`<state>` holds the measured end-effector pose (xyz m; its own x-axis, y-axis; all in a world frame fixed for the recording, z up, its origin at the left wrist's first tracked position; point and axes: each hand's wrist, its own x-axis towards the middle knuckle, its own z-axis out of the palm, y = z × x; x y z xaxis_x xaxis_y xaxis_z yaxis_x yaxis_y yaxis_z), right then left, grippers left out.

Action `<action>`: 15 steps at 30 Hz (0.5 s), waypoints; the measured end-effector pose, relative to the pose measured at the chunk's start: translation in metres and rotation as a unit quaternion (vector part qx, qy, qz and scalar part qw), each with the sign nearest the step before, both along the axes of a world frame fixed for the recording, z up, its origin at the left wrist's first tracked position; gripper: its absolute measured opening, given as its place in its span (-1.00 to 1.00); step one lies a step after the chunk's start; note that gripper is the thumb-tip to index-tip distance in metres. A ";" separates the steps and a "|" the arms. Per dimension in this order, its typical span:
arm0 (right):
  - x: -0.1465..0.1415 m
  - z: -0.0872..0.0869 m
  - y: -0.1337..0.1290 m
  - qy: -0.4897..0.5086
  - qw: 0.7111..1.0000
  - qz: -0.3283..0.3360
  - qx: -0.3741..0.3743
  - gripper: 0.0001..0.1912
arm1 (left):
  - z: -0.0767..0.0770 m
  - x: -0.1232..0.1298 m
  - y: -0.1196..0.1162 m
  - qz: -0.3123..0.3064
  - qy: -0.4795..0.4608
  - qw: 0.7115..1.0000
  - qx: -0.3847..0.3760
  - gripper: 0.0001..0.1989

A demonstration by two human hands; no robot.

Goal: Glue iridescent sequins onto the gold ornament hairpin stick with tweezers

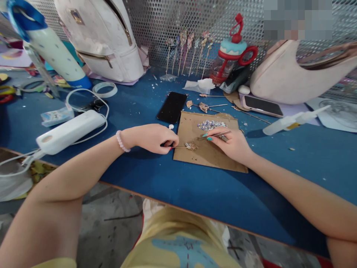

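My left hand is closed around the thin stem of a gold hairpin, whose ornate head lies over the cardboard with pale stones on part of it. Between the fingers of my right hand is a pair of metal tweezers, its tips just right of and above the hairpin's head. Whether the tips pinch anything is too small to tell. A heap of glittering rhinestones sits on the upper part of the cardboard, beyond my right fingers.
Behind the cardboard lie a black phone, several bare gold hairpins and another phone. A glue bottle rests at right. Finished-looking hairpins stand upright near a red-handled cup. A white power strip with cable is at left.
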<state>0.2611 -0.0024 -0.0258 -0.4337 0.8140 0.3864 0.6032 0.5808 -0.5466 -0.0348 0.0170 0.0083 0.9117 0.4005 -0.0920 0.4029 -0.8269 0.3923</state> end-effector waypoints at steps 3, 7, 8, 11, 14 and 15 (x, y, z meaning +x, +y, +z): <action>0.000 0.000 0.000 -0.010 1.000 -0.002 0.005 -0.83 | -0.001 0.001 0.000 0.000 0.001 1.000 0.001 -0.89; 0.000 0.001 0.000 -0.010 1.000 0.001 0.015 -0.83 | -0.002 0.001 0.000 -0.001 -0.001 1.000 0.002 -0.91; 0.000 0.001 -0.001 -0.009 1.000 0.003 0.017 -0.83 | -0.002 0.001 0.001 -0.001 -0.002 1.000 0.002 -0.91; 0.000 0.001 -0.001 -0.009 1.000 0.006 0.020 -0.83 | -0.003 0.001 0.001 -0.001 -0.007 1.000 0.000 -0.92; 0.000 0.001 -0.001 -0.014 1.000 0.004 0.017 -0.83 | -0.003 0.001 0.000 -0.001 -0.009 1.000 0.004 -0.93; 0.000 0.001 -0.001 -0.014 1.000 0.003 0.015 -0.83 | -0.003 0.001 0.000 0.000 -0.010 1.000 0.005 -0.93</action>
